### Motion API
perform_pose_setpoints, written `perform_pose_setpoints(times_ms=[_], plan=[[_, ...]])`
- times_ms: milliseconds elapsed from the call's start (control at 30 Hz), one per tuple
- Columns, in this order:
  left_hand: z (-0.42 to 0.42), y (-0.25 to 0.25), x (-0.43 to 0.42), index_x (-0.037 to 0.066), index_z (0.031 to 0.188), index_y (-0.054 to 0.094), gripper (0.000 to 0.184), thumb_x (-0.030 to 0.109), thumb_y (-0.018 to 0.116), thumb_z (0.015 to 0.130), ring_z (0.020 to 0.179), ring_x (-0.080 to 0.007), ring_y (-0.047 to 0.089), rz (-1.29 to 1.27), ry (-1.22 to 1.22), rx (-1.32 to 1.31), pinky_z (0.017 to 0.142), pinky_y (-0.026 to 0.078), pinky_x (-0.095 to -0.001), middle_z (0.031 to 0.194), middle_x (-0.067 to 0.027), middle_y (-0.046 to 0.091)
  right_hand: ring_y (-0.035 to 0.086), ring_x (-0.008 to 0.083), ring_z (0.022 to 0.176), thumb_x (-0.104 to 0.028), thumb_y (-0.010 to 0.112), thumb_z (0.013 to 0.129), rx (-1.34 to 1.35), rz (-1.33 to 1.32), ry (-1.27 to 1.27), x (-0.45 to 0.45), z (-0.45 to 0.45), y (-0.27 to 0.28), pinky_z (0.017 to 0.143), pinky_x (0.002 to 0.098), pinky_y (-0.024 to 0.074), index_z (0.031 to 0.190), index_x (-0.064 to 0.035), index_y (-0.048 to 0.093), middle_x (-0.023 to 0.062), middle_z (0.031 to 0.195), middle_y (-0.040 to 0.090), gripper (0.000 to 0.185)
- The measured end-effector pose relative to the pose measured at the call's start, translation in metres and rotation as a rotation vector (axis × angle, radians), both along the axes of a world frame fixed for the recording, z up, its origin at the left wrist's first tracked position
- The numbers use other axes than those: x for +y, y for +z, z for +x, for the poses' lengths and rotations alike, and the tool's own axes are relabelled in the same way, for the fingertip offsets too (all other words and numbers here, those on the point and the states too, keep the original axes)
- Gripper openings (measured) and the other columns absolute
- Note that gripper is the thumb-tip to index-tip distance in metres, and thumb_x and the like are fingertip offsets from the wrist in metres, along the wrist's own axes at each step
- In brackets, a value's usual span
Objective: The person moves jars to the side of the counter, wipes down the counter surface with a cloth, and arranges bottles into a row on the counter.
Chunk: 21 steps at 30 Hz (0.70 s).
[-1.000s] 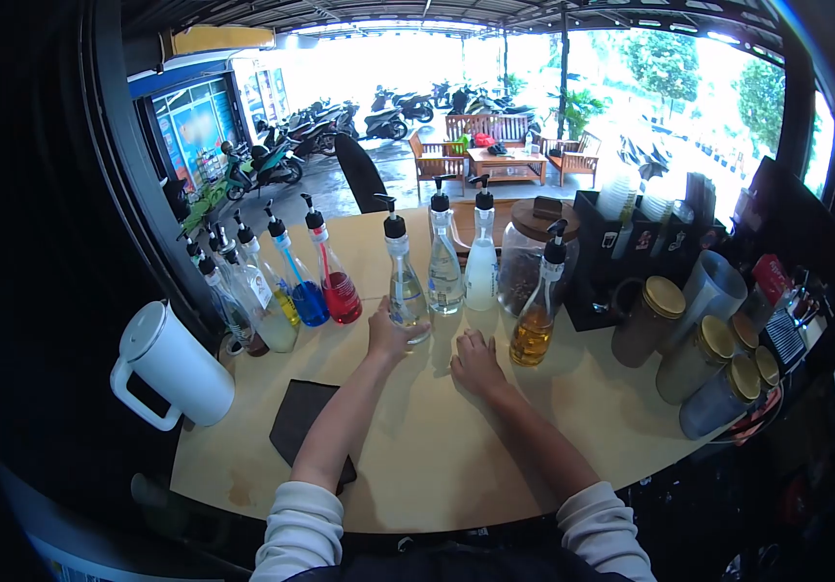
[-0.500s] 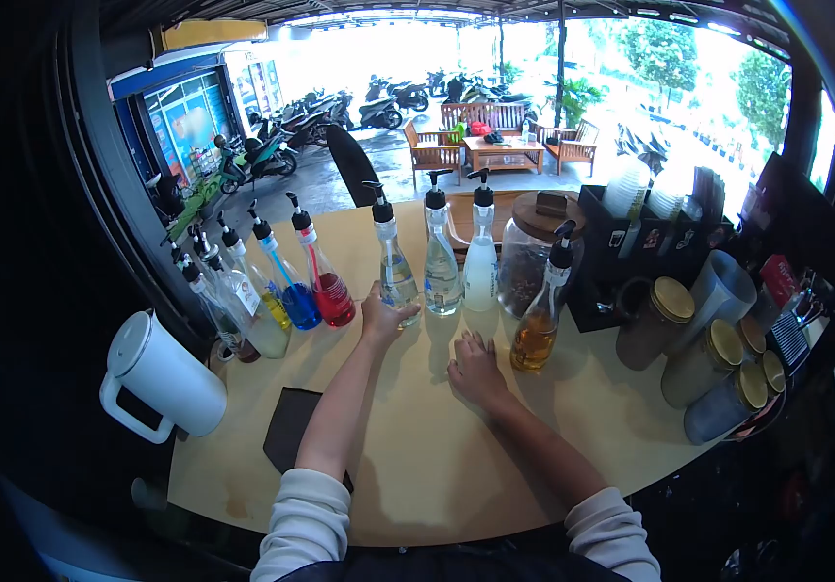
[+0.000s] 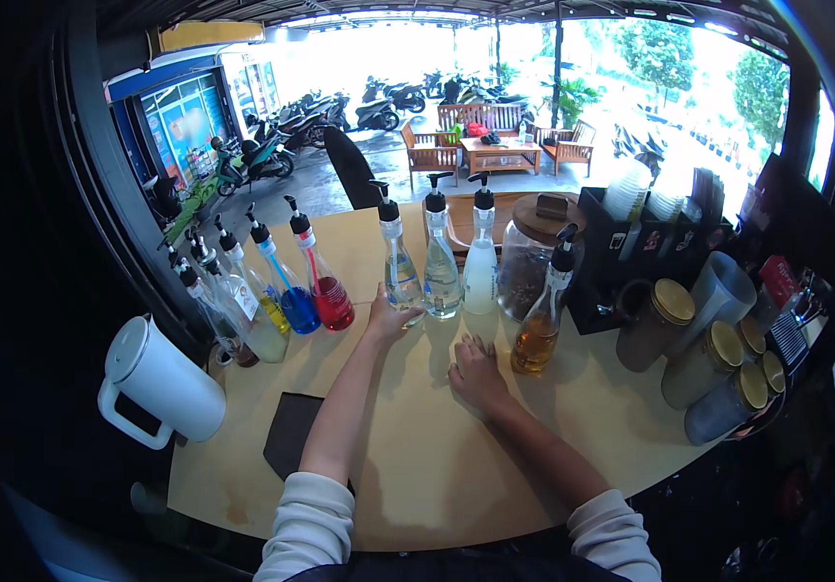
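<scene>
My left hand (image 3: 390, 318) is wrapped around the lower part of a pump bottle (image 3: 402, 272) of clear liquid with a black pump top. Just right of it stand a second clear pump bottle (image 3: 443, 274) and one with milky white liquid (image 3: 480, 276). On the tabletop (image 3: 417, 466), my right hand (image 3: 478, 373) rests with loosely bent fingers, slightly apart and holding nothing. Nearest to that hand is a pump bottle of amber syrup (image 3: 534, 347). Farther left are pump bottles of red (image 3: 333, 304) and blue (image 3: 299, 308) syrup.
A white jug (image 3: 165, 388) stands at the left edge, near several more pump bottles (image 3: 243, 310). A dark folded cloth (image 3: 291, 432) lies beside my left forearm. To the right are a glass jar (image 3: 529, 267), a black cup organizer (image 3: 621, 262) and several gold-lidded canisters (image 3: 699, 364).
The held bottle has shifted slightly right, closer to the second clear bottle, with my left hand still around it. My right hand stays in place.
</scene>
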<state>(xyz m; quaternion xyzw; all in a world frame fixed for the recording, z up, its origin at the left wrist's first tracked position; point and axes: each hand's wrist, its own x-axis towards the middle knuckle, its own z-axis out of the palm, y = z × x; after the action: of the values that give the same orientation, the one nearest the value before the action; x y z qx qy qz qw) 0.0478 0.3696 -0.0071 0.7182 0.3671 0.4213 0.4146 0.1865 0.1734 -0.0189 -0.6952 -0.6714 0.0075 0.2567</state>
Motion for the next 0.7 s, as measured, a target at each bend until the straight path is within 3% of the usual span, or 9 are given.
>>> perform_pose_setpoints(times_ms=[267, 367, 433, 467, 533, 567, 600, 633, 700], plan=[[0.0, -0.004, 0.006, 0.0, 0.125, 0.032, 0.083, 0.018, 0.083, 0.063, 0.102, -0.0254, 0.06, -0.043, -0.01, -0.002, 0.09, 0.048, -0.0353, 0.11, -0.0164, 0.059, 0.032, 0.0359, 0.131, -0.024, 0.05, 0.084, 0.014, -0.002, -0.003, -0.001, 0.0, 0.003, 0.108, 0.0546, 0.0215, 0.115, 0.003, 0.048, 0.0221, 0.135, 0.042, 0.041], [0.001, 0.002, -0.006, -0.002, 0.131, 0.026, 0.09, 0.019, 0.083, 0.064, 0.108, -0.0271, 0.056, -0.023, 0.013, 0.109, 0.092, 0.046, -0.0348, 0.118, -0.0191, 0.053, 0.033, 0.0355, 0.131, -0.024, 0.05, 0.084, 0.02, 0.009, -0.004, -0.001, -0.001, 0.001, 0.108, 0.0547, 0.0215, 0.114, 0.0026, 0.048, 0.0219, 0.135, 0.042, 0.041], [0.008, -0.01, -0.017, -0.004, 0.134, 0.021, 0.094, 0.018, 0.082, 0.065, 0.118, -0.0292, 0.047, 0.08, 0.0, -0.174, 0.098, 0.041, -0.0367, 0.127, -0.0217, 0.043, 0.034, 0.035, 0.13, -0.024, 0.05, 0.083, 0.013, 0.028, -0.01, -0.001, 0.001, -0.001, 0.108, 0.055, 0.0215, 0.114, 0.0021, 0.049, 0.0219, 0.134, 0.042, 0.04], [0.012, -0.015, -0.022, -0.004, 0.134, 0.021, 0.094, 0.018, 0.082, 0.065, 0.118, -0.0292, 0.047, 0.079, -0.005, -0.172, 0.098, 0.041, -0.0367, 0.127, -0.0217, 0.043, 0.035, 0.0345, 0.129, -0.022, 0.051, 0.083, 0.046, 0.063, 0.019, -0.001, 0.003, -0.001, 0.107, 0.0542, 0.0235, 0.113, 0.0016, 0.049, 0.0218, 0.133, 0.043, 0.039], [0.018, -0.013, -0.044, -0.003, 0.135, 0.022, 0.092, 0.018, 0.08, 0.067, 0.122, -0.0311, 0.042, 0.092, 0.234, -0.194, 0.101, 0.037, -0.0387, 0.13, -0.0231, 0.037, 0.037, 0.034, 0.128, -0.019, 0.053, 0.082, 0.087, 0.099, 0.042, -0.009, 0.002, 0.004, 0.106, 0.0534, 0.0255, 0.113, 0.0011, 0.05, 0.0217, 0.131, 0.045, 0.037], [0.02, -0.011, -0.057, -0.002, 0.136, 0.022, 0.092, 0.018, 0.08, 0.067, 0.124, -0.0317, 0.04, 0.096, 0.312, -0.199, 0.102, 0.036, -0.0394, 0.131, -0.0236, 0.035, 0.04, 0.0329, 0.125, -0.014, 0.055, 0.08, 0.268, 0.169, 0.129, -0.015, 0.003, 0.009, 0.104, 0.0516, 0.0288, 0.113, 0.0008, 0.05, 0.0208, 0.129, 0.046, 0.037], [0.018, -0.005, -0.076, -0.002, 0.135, 0.024, 0.088, 0.019, 0.078, 0.068, 0.123, -0.0327, 0.04, 0.175, 0.318, -0.119, 0.102, 0.035, -0.0397, 0.129, -0.0233, 0.036, 0.042, 0.0317, 0.123, -0.009, 0.058, 0.078, 0.447, 0.239, 0.218, -0.024, 0.003, 0.018, 0.101, 0.0499, 0.0321, 0.113, 0.0004, 0.05, 0.0199, 0.126, 0.047, 0.037], [0.017, 0.002, -0.091, -0.001, 0.135, 0.026, 0.085, 0.02, 0.076, 0.07, 0.122, -0.0337, 0.041, 0.256, 0.323, -0.04, 0.102, 0.034, -0.04, 0.127, -0.023, 0.038, 0.042, 0.0317, 0.123, -0.009, 0.058, 0.078, 0.448, 0.243, 0.213, -0.036, 0.002, 0.033, 0.101, 0.0499, 0.0321, 0.113, 0.0004, 0.05, 0.0199, 0.126, 0.047, 0.037], [0.017, 0.018, -0.114, 0.0, 0.133, 0.029, 0.079, 0.02, 0.074, 0.071, 0.12, -0.0335, 0.042, 0.27, 0.235, -0.015, 0.102, 0.035, -0.0394, 0.126, -0.0215, 0.04, 0.045, 0.0344, 0.118, -0.005, 0.065, 0.073, 0.406, 0.495, 0.217, -0.064, 0.004, 0.058, 0.097, 0.0456, 0.0358, 0.112, 0.001, 0.051, 0.0202, 0.121, 0.049, 0.042]])
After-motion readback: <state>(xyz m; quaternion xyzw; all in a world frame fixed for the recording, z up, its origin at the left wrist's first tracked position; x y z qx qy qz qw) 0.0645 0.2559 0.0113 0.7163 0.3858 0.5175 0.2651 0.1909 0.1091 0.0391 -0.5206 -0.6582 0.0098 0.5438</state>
